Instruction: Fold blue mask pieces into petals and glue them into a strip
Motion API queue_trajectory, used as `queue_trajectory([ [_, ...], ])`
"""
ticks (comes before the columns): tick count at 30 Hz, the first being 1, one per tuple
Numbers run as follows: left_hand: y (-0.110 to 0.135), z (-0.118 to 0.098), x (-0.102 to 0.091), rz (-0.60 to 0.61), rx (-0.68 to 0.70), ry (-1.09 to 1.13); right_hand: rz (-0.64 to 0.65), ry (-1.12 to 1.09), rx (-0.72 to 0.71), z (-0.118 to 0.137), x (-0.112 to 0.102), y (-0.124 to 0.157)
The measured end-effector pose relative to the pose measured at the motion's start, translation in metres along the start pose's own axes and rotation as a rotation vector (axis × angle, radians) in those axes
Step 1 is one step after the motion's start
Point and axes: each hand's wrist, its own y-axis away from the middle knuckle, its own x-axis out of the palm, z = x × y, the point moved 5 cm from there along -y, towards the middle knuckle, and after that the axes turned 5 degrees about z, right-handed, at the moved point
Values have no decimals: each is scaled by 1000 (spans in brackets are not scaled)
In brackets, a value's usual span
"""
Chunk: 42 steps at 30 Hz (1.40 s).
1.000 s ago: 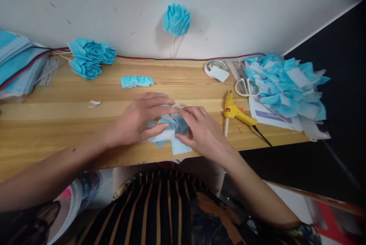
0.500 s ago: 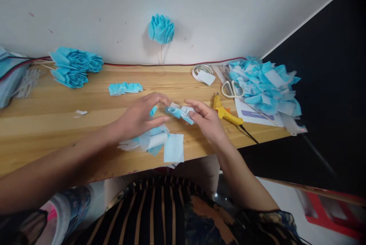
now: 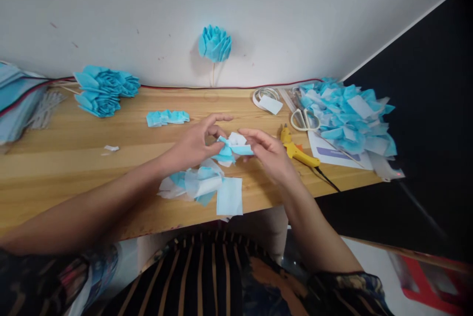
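Note:
Between my two hands is a folded blue-and-white petal piece [image 3: 236,148], which looks like thin fabric or crepe paper. My left hand [image 3: 203,141] pinches its left end between thumb and a bent finger, with the index finger stretched out above. On the other side, my right hand [image 3: 268,151] grips the right end, thumb in front and fingers behind. Just below lies a loose heap of blue and white pieces [image 3: 199,182]. Beside that heap, a flat light-blue square [image 3: 229,197] rests at the table's front edge.
A yellow glue gun [image 3: 297,152], white-handled scissors [image 3: 305,120] and tape rolls [image 3: 264,95] lie to the right, before a large petal pile [image 3: 347,114]. A blue flower [image 3: 215,44] stands by the wall. More flowers [image 3: 103,87] and a pleated blue strip [image 3: 168,117] lie left.
My left hand has moved right and taken hold of the petal piece's left end, which only my right hand held before. The piece is now stretched between both hands. The view has shifted slightly.

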Motion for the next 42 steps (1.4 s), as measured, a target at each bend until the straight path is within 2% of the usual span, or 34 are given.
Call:
queue_trajectory([
  [4,3,-6,-10,-48,43,-22,46,-25,-29,10,-2,-5],
  [10,6,-12,-10,-44,109,-203,219,156,-109,33,9,-23],
  [14,6,-12,-11,-62,126,-261,221,241,-133,34,16,-37],
  [19,5,-8,-16,-90,102,-247,200,219,-141,30,19,-42],
  [25,1,4,-20,-159,22,-174,131,178,-231,21,18,-38],
  [32,1,11,-24,-240,-32,-149,39,233,-392,21,17,-35],
  [36,0,13,-27,-270,-33,-112,27,135,-365,16,14,-36],
  [39,0,9,-27,-272,-21,-114,67,88,-304,12,13,-38],
  [42,0,4,-24,-247,11,-132,107,53,-318,11,15,-40],
])
